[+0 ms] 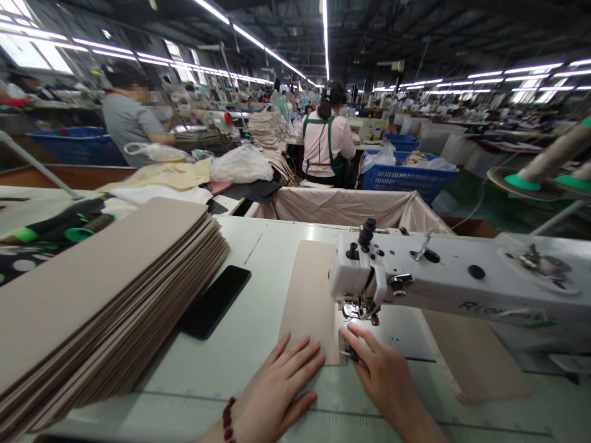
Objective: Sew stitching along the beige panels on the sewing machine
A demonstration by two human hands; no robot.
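Note:
A long beige panel (pixel 307 295) lies flat on the pale green table, its right edge beside the presser foot (pixel 355 309) of a white sewing machine (pixel 415 271). My left hand (pixel 281 384), with a beaded bracelet at the wrist, rests flat and spread on the panel's near end. Close in front of the presser foot, my right hand (pixel 383 372) has its fingertips by the panel's right edge. Its fingers are curled round a small dark tool (pixel 351 355) with a metallic tip; most of it is hidden, so its kind is unclear.
To the left stands a tall stack of beige panels (pixel 111 264), with a black phone (pixel 217 301) beside it. Another beige piece (pixel 478 357) lies under the machine arm. A cloth-lined bin (pixel 341 206) adjoins the table's far edge. Co-workers sit beyond, near blue baskets (pixel 406 178).

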